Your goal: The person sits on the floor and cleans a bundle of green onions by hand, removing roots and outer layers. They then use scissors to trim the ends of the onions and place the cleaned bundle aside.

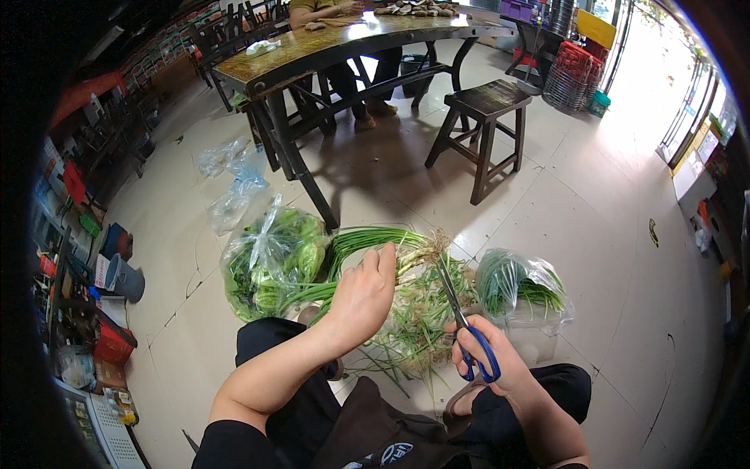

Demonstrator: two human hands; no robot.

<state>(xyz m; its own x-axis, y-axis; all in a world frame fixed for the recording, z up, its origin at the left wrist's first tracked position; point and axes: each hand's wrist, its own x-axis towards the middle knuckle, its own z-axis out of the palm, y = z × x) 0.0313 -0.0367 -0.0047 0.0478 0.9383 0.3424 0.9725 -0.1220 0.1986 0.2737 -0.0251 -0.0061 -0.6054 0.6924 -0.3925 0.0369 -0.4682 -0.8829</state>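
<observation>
My left hand is closed around a bunch of green onions, whose long green leaves trail to the left. Their pale stems and tangled roots point right, past my fingers. In my right hand are scissors with blue handles, the blades angled up so the tips come close to the roots. Whether the tips touch the roots I cannot tell. Below, loose trimmings and root ends lie scattered on the tiled floor between my feet. Behind the bunch, more green onions lie on the floor.
A clear bag of leafy greens stands at left, and a bag of green stalks at right. Empty plastic bags lie farther off. A wooden stool and a long table stand ahead; a person sits behind the table.
</observation>
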